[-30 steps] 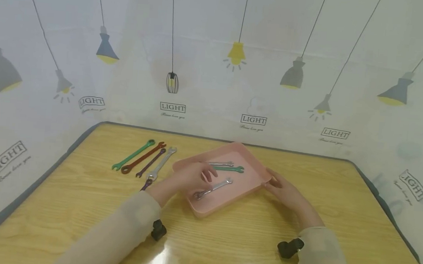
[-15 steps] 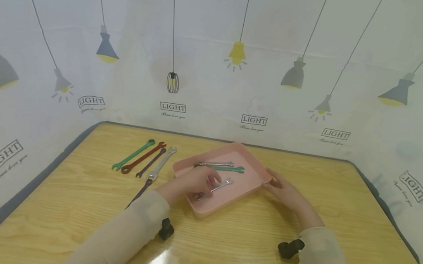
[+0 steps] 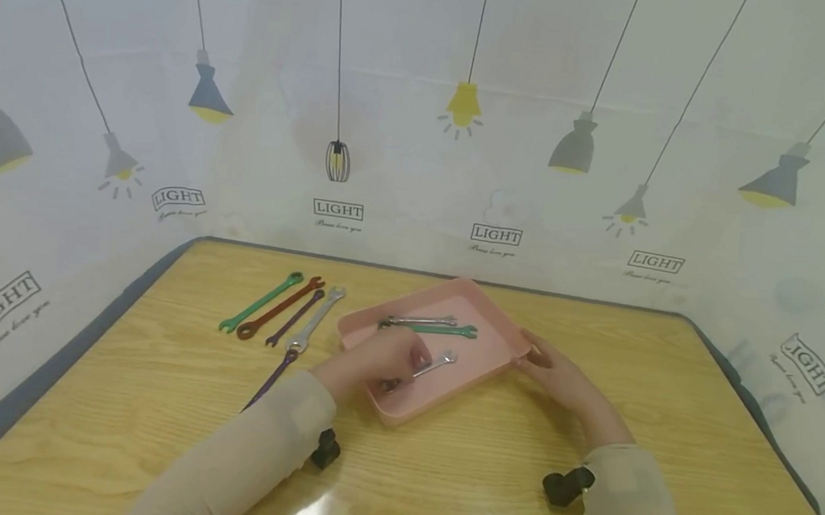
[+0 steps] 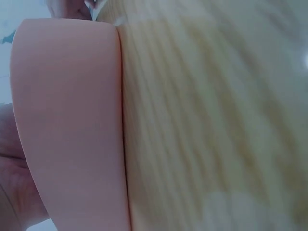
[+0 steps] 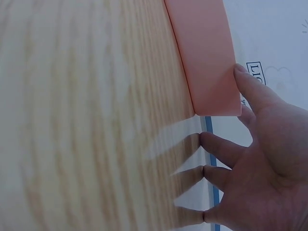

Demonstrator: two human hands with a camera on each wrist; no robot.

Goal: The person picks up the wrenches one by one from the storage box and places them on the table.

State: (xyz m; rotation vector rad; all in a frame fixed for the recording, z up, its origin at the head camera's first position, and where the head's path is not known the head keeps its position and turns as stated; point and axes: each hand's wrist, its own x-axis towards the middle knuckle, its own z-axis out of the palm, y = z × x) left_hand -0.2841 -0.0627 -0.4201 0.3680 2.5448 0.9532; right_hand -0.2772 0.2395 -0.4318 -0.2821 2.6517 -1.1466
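My left hand (image 3: 390, 354) reaches into the pink tray (image 3: 498, 317) and pinches a silver wrench (image 3: 439, 362) near its middle. Both ends of that wrench show past the fingers. Just beyond the hand, a smaller silver wrench (image 3: 429, 321) and a green wrench (image 3: 461, 332) lie side by side in the tray. My right hand (image 3: 552, 372) is at the tray's right corner. In the right wrist view its thumb (image 5: 248, 79) touches the rim, while the other fingers spread out straight toward the table. The tray wall (image 4: 67, 115) hides most of the left hand in the left wrist view.
Left of the tray on the wooden table (image 3: 154, 399) lie a green wrench (image 3: 259, 304), a red wrench (image 3: 279, 309), a purple wrench (image 3: 294, 318) and a silver wrench (image 3: 316, 320). Another purple wrench (image 3: 274, 377) is partly behind the left sleeve. A patterned curtain stands behind.
My left hand has lowered toward the near silver wrench in the tray and its fingers have closed on it. The right hand has stayed at the tray's corner.
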